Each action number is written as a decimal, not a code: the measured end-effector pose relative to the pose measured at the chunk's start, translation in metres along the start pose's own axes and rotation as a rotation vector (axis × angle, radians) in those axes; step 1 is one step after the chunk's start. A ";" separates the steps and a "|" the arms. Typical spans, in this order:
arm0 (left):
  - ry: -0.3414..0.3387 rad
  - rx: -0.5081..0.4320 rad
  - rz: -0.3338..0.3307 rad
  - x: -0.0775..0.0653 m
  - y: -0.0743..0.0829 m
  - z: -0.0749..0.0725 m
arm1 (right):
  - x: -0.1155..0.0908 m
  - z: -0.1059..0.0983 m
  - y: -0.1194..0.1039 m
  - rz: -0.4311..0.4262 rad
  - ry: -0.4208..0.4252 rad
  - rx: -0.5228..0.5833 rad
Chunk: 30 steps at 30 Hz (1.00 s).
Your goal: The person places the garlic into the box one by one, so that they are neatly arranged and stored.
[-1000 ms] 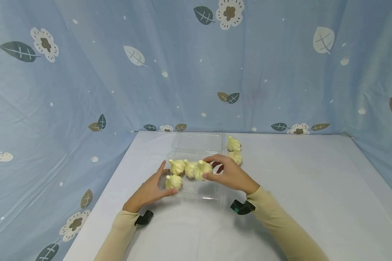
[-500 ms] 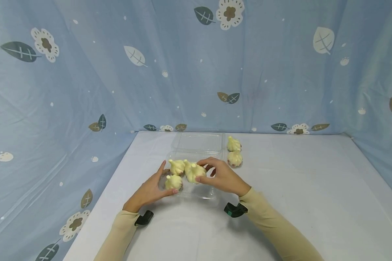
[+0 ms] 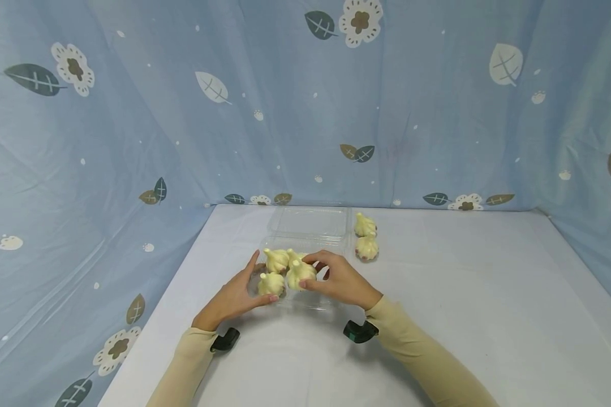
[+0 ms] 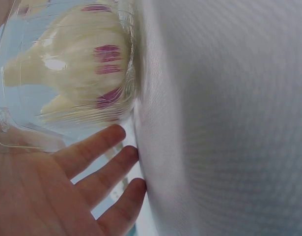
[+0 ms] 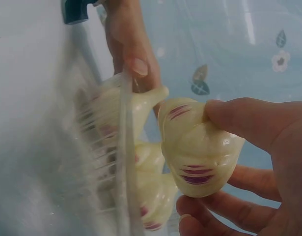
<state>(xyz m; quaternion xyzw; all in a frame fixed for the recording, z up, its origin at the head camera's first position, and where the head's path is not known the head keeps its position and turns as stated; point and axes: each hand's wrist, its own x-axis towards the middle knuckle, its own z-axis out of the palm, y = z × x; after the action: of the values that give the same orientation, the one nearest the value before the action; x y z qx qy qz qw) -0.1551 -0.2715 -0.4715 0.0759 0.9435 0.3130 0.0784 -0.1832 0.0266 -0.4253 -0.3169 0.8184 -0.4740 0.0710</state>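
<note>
Near side: tan sleeves (image 3: 409, 347) ran in from left and right over the white cloth (image 3: 295, 362), a black device (image 3: 226, 340) at each wrist. Left hand (image 3: 234, 297) sat at the tub's left end, thumb and forefinger spread wide, thumb tip at the near rim; wrist view showed three fingers straight and apart outside the clear wall.

Right hand (image 3: 342, 282) came from the right, thumb and fingertips clamped on a garlic bulb (image 3: 301, 275). The bulb lay left of the palm, thumb on its near right side, forefinger on its far right side. Stem pointed up and slightly left, long axis close to upright; purple-marked underside faced the right wrist camera. Bulb was over the middle of the tub (image 3: 305, 302); contact with the bulb behind it could not be told.

In the tub, left part: near bulb (image 3: 271, 284), far bulb (image 3: 276, 260) and middle bulb (image 3: 293, 255), stems up and left, the middle one partly hidden.

Right of the tub, farther: two loose bulbs (image 3: 367, 247) in a near-far line. Clear lid (image 3: 309, 222) lay open on the tub's far side. Blue curtain (image 3: 310, 113) stood behind.
</note>
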 end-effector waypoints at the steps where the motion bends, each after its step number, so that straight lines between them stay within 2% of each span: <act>1: 0.000 0.004 -0.004 0.000 0.000 0.000 | 0.000 0.001 0.000 -0.001 0.001 -0.003; 6: -0.002 0.011 -0.017 0.000 0.000 0.000 | 0.000 0.004 0.002 0.002 0.006 -0.008; 30: -0.003 0.000 0.017 0.000 0.002 -0.002 | 0.003 0.016 0.009 -0.009 -0.006 -0.037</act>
<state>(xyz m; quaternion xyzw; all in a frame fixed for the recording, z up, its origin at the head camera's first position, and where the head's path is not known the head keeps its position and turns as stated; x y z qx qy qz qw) -0.1556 -0.2705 -0.4686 0.0841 0.9427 0.3135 0.0771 -0.1830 0.0165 -0.4409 -0.3230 0.8254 -0.4583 0.0656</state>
